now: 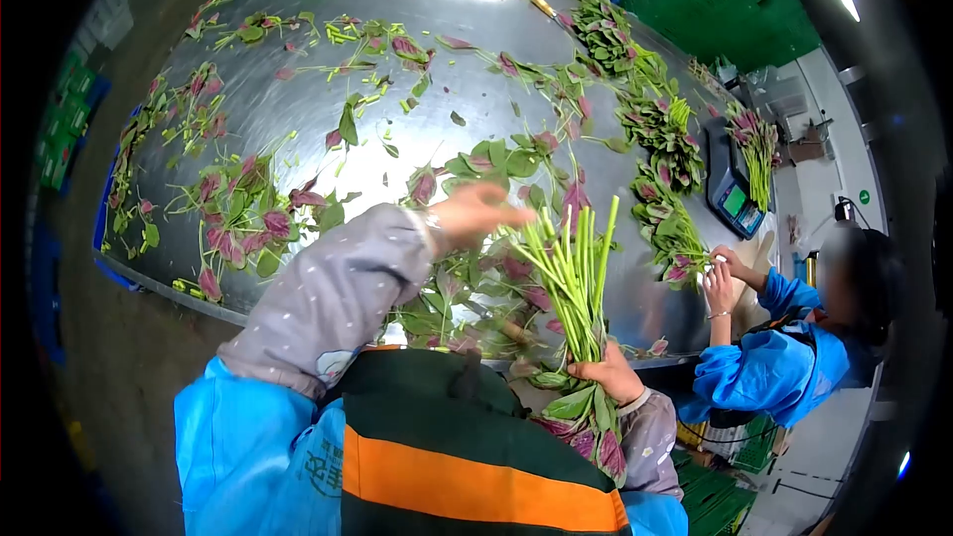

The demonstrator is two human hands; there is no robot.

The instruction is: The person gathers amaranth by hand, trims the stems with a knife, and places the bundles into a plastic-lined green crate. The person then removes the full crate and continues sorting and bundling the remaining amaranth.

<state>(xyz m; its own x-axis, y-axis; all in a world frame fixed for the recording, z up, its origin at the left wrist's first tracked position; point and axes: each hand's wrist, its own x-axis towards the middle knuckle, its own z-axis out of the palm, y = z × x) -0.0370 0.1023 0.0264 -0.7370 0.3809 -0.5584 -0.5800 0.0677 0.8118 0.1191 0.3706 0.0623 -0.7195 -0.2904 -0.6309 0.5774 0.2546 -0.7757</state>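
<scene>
My right hand point(611, 374) is closed around a bunch of red amaranth greens point(579, 283) in front of my apron. The pale green stems point up and away from me, and the purple-green leaves hang below the grip. My left hand point(476, 213) is beside the upper stem ends, its fingers smeared by motion; whether it touches the stems or pinches anything cannot be made out. Loose amaranth leaves point(496, 161) lie on the metal table point(298, 129) beyond and under my left arm.
Finished-looking bunches point(660, 134) line the table's right side near a wooden-handled tool point(543, 7). A digital scale point(735, 201) carries another bunch point(754, 154). At right, a co-worker in blue sleeves point(769, 362) handles greens. Green crates point(720, 10) stand at the back; leaf scraps point(238, 208) cover the left.
</scene>
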